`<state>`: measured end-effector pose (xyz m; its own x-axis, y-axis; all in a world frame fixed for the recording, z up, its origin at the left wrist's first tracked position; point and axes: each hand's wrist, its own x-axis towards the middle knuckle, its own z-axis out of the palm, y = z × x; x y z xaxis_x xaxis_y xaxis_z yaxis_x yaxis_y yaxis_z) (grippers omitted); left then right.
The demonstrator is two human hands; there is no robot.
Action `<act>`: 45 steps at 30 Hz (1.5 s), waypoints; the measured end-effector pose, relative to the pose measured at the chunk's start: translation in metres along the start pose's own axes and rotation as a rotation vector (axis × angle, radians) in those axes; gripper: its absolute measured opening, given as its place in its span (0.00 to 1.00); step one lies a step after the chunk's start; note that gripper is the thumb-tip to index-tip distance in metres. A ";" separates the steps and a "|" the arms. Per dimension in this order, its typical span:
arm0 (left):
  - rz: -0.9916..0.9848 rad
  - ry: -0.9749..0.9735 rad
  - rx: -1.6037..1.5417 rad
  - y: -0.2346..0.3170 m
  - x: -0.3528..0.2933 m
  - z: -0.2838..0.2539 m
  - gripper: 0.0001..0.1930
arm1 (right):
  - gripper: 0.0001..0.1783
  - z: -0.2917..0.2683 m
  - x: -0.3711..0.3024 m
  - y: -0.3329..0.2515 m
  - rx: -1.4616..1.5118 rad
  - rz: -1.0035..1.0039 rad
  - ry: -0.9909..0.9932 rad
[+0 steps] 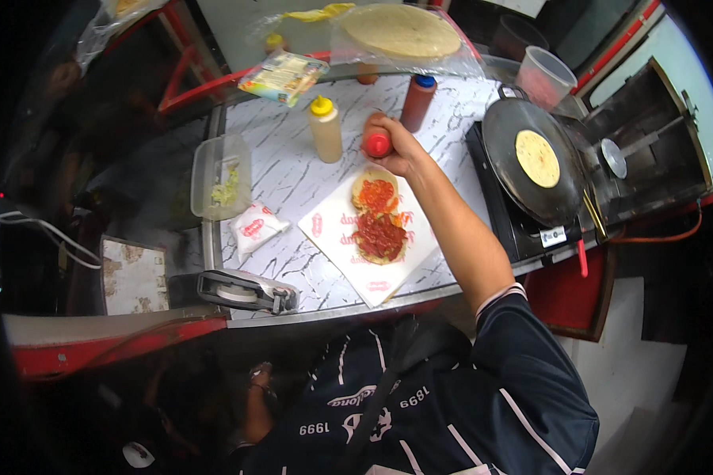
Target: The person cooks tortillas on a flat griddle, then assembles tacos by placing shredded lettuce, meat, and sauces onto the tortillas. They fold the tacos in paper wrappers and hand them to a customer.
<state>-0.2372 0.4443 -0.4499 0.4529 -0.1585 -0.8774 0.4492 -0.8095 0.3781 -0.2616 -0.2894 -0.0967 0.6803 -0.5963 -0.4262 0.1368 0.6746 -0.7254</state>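
Note:
My right hand [396,144] is wrapped round a squeeze bottle with a red cap [379,143], above the far end of the food. Beneath it, two filled flatbreads [379,245] lie on a white printed paper sheet [335,229]. The nearer one is covered in dark red sauce; the farther carries an orange-red chopped topping. Low beside my body, below the counter, hangs my left hand [261,375], small and dim, so its fingers do not show clearly. A pale squeeze bottle with a yellow cap [325,133] stands left of my right hand, and a red one with a blue cap [418,103] behind it.
At right, a flatbread [537,158] lies on a round black griddle [503,178] over a stove. Left on the counter are a plastic tub [200,178] with shredded greens, a white packet [255,228] and a tape dispenser [245,293]. Bagged flatbreads [400,32] lie at the back.

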 end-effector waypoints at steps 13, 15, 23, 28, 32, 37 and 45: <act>0.139 0.006 0.640 -0.048 -0.036 0.007 0.26 | 0.53 0.017 0.085 0.027 -1.001 -0.929 0.251; 0.152 -0.013 0.661 -0.027 -0.025 0.003 0.26 | 0.54 0.009 0.095 0.065 -0.888 -0.811 -0.008; 0.219 -0.068 0.799 0.073 0.032 0.022 0.27 | 0.48 0.059 0.083 0.080 -0.769 -0.316 -0.028; 0.213 -0.045 0.819 0.076 0.053 0.006 0.28 | 0.66 0.050 -0.050 0.084 -0.432 -0.053 -0.332; 0.226 -0.034 0.821 0.062 0.069 -0.004 0.28 | 0.69 0.003 -0.141 -0.033 -0.276 -0.468 -0.211; 0.335 -0.058 1.014 0.049 0.081 -0.018 0.28 | 0.30 -0.002 -0.215 -0.087 -0.526 -0.619 -0.048; 0.294 0.012 0.932 0.028 0.073 -0.015 0.39 | 0.40 -0.009 -0.243 -0.057 -0.887 -0.401 0.006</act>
<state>-0.1802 0.4182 -0.4991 0.4599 -0.4235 -0.7805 -0.4691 -0.8622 0.1915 -0.4409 -0.1872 0.0433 0.6978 -0.7138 -0.0600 -0.2364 -0.1504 -0.9599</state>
